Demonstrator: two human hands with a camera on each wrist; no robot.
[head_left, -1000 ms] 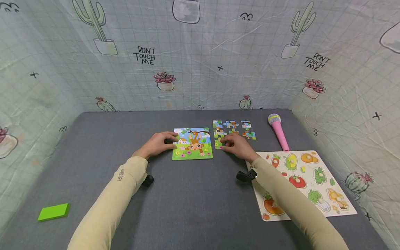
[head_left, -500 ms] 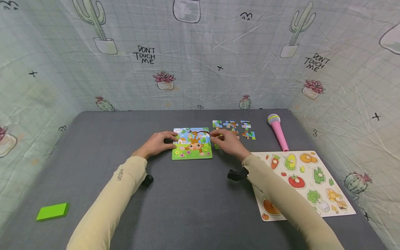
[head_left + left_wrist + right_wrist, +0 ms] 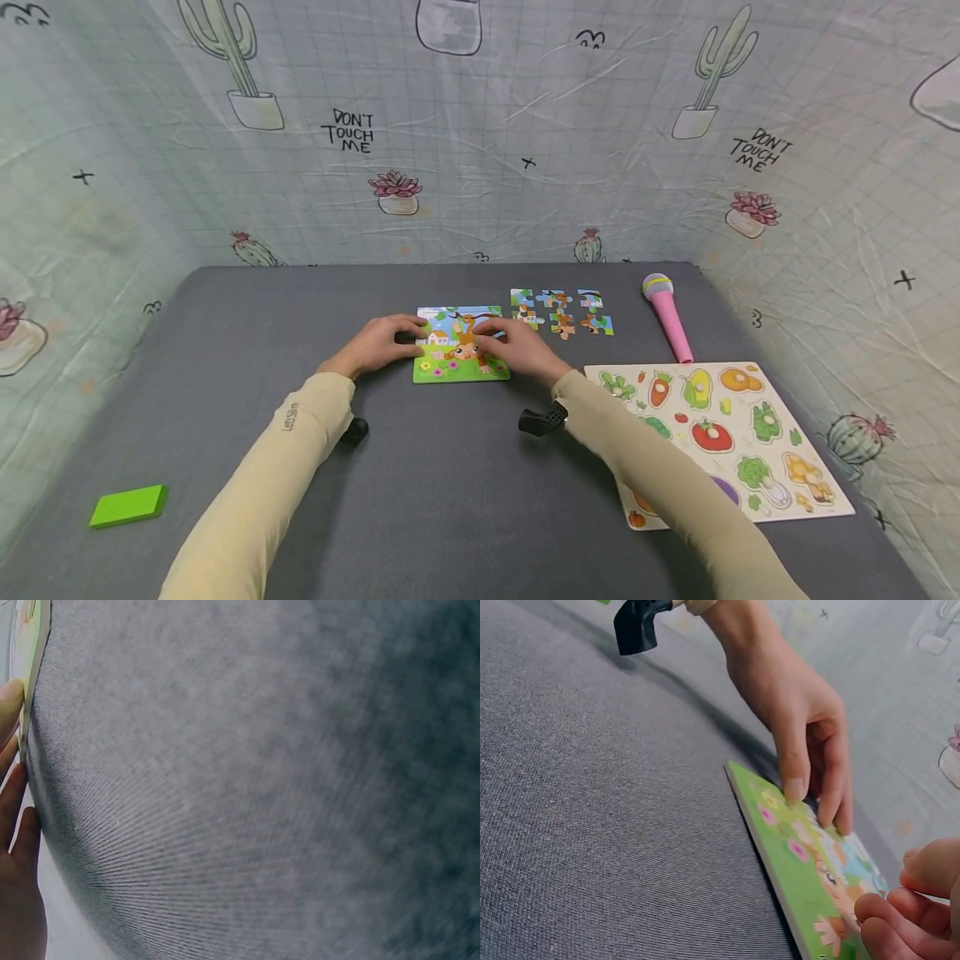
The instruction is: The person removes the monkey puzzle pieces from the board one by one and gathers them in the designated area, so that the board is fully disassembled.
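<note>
A puzzle board [image 3: 442, 371] with a monkey picture lies flat on the grey table. My left hand [image 3: 380, 343] rests at its left edge, fingertips and thumb touching the board; the left wrist view catches these fingers [image 3: 10, 712] against the board's edge. Over the board's right half hovers my right hand [image 3: 525, 348], thumb and fingers bent near each other above the monkey's picture. No piece shows between these fingertips [image 3: 870, 906] in the right wrist view. Several loose jigsaw pieces [image 3: 561, 325] are set out right of the board; the spot below their left column is behind my right hand.
A pink toy microphone [image 3: 671, 321] lies at the back right. Nearer, a vegetable picture board [image 3: 750, 383] sits under my right forearm. A green block [image 3: 129, 506] is at the front left. A patterned cloth [image 3: 480, 167] hangs behind the table.
My right hand has moved left from the lower-left loose piece to over the monkey board, uncovering the middle loose pieces. My left hand stays at the board's left edge.
</note>
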